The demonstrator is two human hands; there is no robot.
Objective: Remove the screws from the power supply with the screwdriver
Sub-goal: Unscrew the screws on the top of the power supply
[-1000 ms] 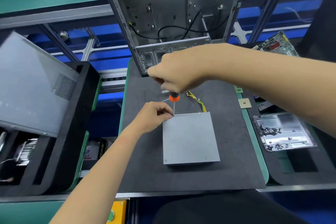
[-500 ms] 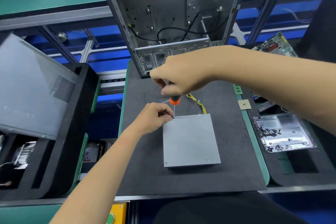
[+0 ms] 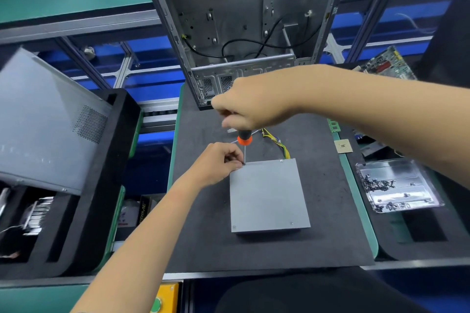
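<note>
A grey power supply [image 3: 268, 195] lies flat on the dark mat [image 3: 203, 244], with yellow wires [image 3: 278, 143] leaving its far edge. Screws show at its far right corner [image 3: 281, 160] and both near corners. My right hand [image 3: 250, 107] grips the handle of a black and orange screwdriver [image 3: 244, 138], held upright with its tip on the far left corner. My left hand [image 3: 216, 162] pinches around the shaft's tip at that corner; the screw under it is hidden.
An open computer case [image 3: 241, 28] stands at the mat's far end. A clear tray of loose screws [image 3: 396, 185] sits to the right, with a chip [image 3: 343, 146] and circuit board [image 3: 386, 63] beyond. A grey side panel [image 3: 43, 122] leans in black foam on the left.
Both hands stay at the far left corner. My right hand has shifted slightly on the handle, as in turning; the power supply has not moved.
</note>
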